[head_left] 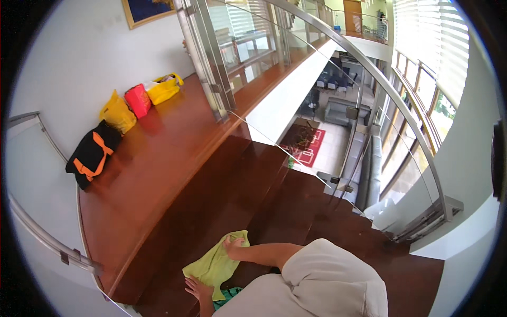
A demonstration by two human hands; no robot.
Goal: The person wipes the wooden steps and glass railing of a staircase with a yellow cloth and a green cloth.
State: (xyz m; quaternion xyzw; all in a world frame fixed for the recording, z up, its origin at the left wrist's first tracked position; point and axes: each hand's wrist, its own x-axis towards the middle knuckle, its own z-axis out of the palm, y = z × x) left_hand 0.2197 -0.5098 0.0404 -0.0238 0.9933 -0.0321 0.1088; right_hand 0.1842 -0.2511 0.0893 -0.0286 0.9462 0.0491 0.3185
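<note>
A yellow-green cloth (219, 264) lies spread and creased over a dark wooden stair step (195, 219). My right hand (233, 248) is on its far end, fingers bent into the fabric, with my forearm coming in from the right out of a loose beige sleeve. At the near left edge of the cloth is my left hand (198, 288), palm down with its fingers spread. Part of a green patterned fabric (227, 298) shows beside it, mostly hidden under the cloth and the beige garment.
A brown wooden landing (158, 158) rises to the left. Along its wall stand a black-and-orange bag (95, 153), a yellow bag (118, 113), a red bag (138, 100) and another yellow bag (165, 90). A curved metal handrail (369, 61) edges the stairs on the right, above a living room.
</note>
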